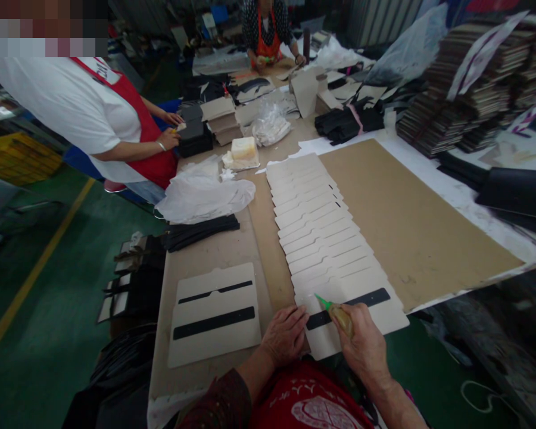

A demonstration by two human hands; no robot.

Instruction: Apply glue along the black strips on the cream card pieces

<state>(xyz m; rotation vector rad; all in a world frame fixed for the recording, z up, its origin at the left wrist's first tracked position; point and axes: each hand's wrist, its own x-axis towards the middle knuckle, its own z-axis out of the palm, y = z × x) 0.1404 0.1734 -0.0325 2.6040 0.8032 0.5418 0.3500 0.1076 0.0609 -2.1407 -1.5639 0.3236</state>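
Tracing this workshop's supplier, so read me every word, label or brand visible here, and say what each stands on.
Nothing can be read clearly.
Red apron: white print, too blurred to read.
White shirt on the left: dark lettering, too blurred to read.
White sheet on the stacks: dark marks, too blurred to read.

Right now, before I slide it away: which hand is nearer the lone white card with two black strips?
Left hand: nearer, just beside the white card, not touching it. Right hand: farther, past the left hand, holding a green-tipped bottle.
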